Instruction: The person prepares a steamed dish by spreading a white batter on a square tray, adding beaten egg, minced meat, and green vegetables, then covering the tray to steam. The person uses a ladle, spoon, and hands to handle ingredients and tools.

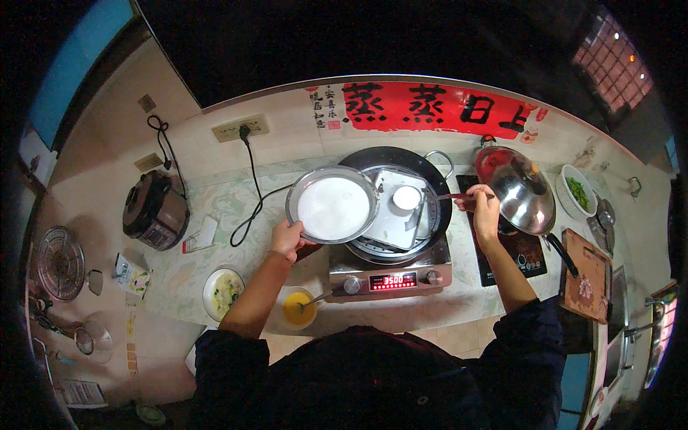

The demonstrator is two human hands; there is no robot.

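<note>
My left hand (pixel 288 241) grips the near rim of a steel bowl (pixel 371 188), tilted a little beside the wok. White liquid (pixel 333 208) with some froth fills much of it. In my right hand (pixel 478 207) is the handle of a ladle (pixel 449 196), whose round bowl of white liquid (pixel 407 198) is over a flat metal tray (pixel 391 188). That tray rests on a perforated steamer rack (pixel 408 251) inside a black wok (pixel 376 155). Below the wok is an induction cooker (pixel 352 285) with a lit red display.
A lidded pan (pixel 521 188) stands on a second black cooktop (pixel 529 269) at right. Beyond are a colander of chopped greens (pixel 576 194) and a cutting board (pixel 586 269). Nearer left are a bowl of yellow liquid (pixel 295 306), a food bowl (pixel 224 293) and an electric pressure cooker (pixel 156 209).
</note>
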